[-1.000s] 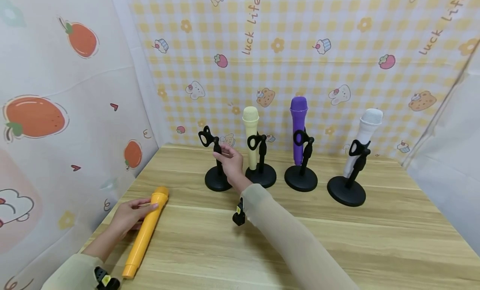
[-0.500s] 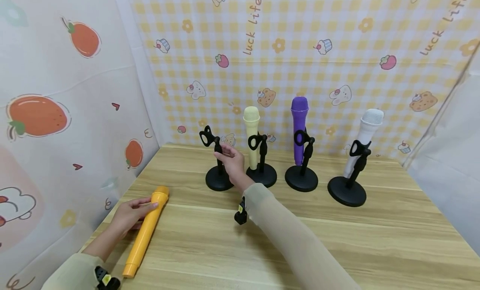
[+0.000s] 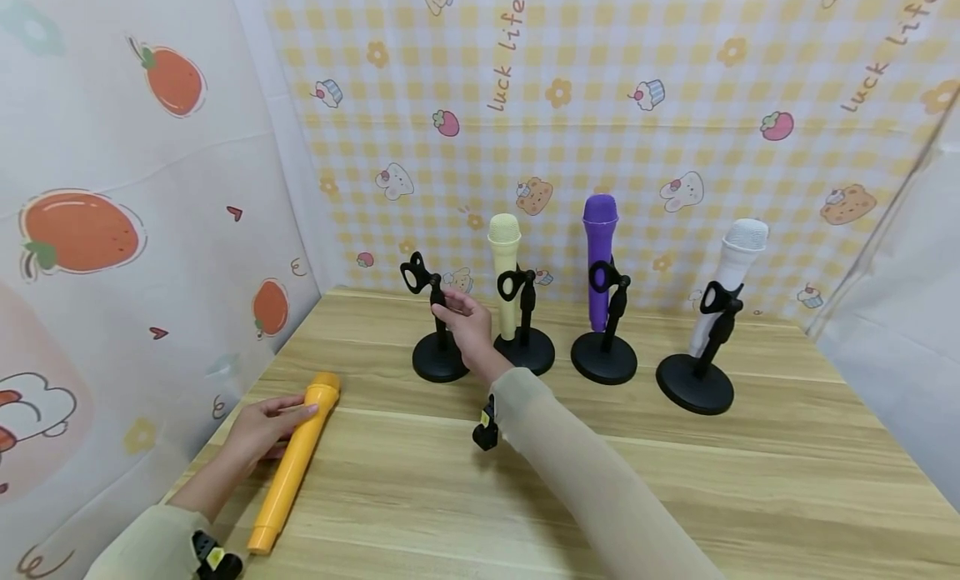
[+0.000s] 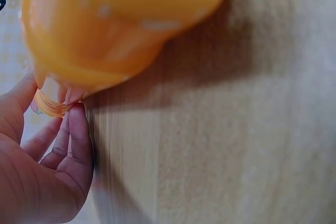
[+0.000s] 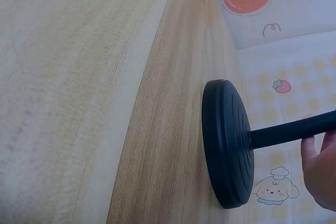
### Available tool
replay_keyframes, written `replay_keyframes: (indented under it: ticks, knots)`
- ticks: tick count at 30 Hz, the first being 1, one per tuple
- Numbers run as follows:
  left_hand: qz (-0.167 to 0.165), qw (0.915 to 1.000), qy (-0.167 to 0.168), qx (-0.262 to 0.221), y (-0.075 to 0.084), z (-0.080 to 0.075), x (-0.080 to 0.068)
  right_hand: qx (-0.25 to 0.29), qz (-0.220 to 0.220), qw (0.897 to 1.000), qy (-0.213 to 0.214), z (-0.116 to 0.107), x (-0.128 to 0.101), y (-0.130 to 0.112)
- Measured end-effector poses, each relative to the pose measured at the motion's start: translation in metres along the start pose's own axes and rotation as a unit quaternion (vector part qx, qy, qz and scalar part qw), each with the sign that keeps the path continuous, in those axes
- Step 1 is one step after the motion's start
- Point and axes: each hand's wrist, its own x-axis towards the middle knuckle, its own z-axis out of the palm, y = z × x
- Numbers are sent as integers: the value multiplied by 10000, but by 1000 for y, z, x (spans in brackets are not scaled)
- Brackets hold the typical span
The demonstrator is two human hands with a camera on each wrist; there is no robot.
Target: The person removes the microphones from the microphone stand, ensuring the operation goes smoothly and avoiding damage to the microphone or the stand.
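A: What is held by the left hand (image 3: 258, 431)?

B: The orange microphone (image 3: 295, 467) is touched on its upper part by relaxed, nearly straight fingers; it lies flat on the tabletop (image 3: 750, 480), its head pointing away from the person. In the left wrist view the fingertips (image 4: 79, 129) are seen against its underside.

A: And the right hand (image 3: 467, 326)?

B: It is curled round the post of the empty stand (image 3: 437, 330), the clip just above the thumb. The round base (image 5: 227, 145) is seen flat on the wood in the right wrist view.

A: What lies beyond the right hand?

B: Just to its right the cream microphone (image 3: 505, 267) is clipped upright; further right stand the purple microphone (image 3: 600, 259) and the white microphone (image 3: 731, 276), each in its own stand.

A: How is this step best done?

B: Judged from the frames, the stand should be kept steady by its post and the orange microphone gripped fully before lifting, so that nothing is tipped.
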Motion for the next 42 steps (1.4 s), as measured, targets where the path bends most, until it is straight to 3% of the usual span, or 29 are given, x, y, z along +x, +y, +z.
replay_keyframes:
  ticks: [27, 42]
  knots:
    - [-9, 9995, -50, -316, 2, -3, -1, -15, 62, 9999, -156, -8, -5, -4]
    - [-5, 9987, -77, -497, 8, -11, -1, 145, 365, 9989, -249, -21, -10, -4]
